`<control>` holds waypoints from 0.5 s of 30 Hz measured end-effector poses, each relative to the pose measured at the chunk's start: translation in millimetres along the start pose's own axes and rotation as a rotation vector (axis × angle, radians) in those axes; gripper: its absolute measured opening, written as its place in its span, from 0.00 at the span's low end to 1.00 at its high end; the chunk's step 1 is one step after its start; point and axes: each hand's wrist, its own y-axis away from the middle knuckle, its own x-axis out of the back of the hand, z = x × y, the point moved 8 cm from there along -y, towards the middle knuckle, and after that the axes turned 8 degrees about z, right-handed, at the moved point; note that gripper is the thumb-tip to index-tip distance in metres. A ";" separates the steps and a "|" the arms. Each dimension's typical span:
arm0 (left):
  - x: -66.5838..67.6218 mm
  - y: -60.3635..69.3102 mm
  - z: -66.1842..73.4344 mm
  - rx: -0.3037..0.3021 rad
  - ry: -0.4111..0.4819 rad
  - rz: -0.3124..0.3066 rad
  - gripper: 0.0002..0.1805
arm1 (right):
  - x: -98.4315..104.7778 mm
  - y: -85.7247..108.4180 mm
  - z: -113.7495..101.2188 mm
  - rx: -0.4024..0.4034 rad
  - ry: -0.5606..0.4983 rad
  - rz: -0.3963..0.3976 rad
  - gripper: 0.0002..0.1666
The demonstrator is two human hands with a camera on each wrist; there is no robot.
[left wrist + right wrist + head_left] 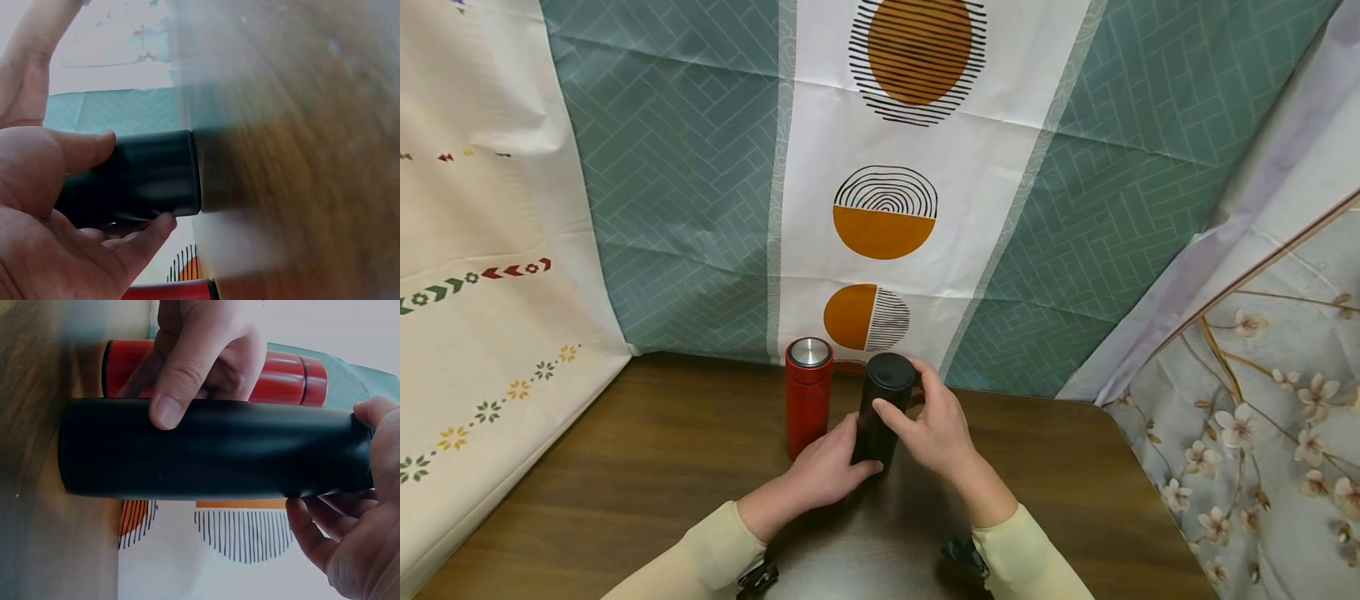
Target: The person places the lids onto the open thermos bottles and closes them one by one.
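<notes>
A matte black thermos flask (872, 433) stands upright on the wooden table, between both hands. Around its lower body, the left hand (831, 468) grips with its thumb on the near side. The right hand (938, 425) holds the upper part near the lid, thumb across the front and fingers behind. In the right wrist view the black flask (219, 456) shows its full length, with the left thumb pressed on it. A red thermos flask (808, 408) with a silver-topped lid stands to the left, close behind the left hand; neither hand visibly holds it.
The brown wooden table (625, 467) runs back to a green and white patterned cloth (685, 208). A cream cloth (497, 350) hangs on the left and a flowered cloth (1262, 467) on the right. Dark wrist straps sit below both hands.
</notes>
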 end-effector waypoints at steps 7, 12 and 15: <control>-1.5 -0.8 -2.2 -0.001 -0.002 -0.017 0.40 | -2.5 0.6 8.0 -0.059 -0.010 -0.006 0.41; -3.0 13.0 -5.6 -0.005 -0.024 -0.083 0.46 | -9.9 9.4 16.2 -0.078 0.026 -0.090 0.42; -0.9 28.3 -8.5 0.005 -0.073 -0.140 0.49 | -10.7 17.4 20.6 -0.077 0.089 -0.142 0.45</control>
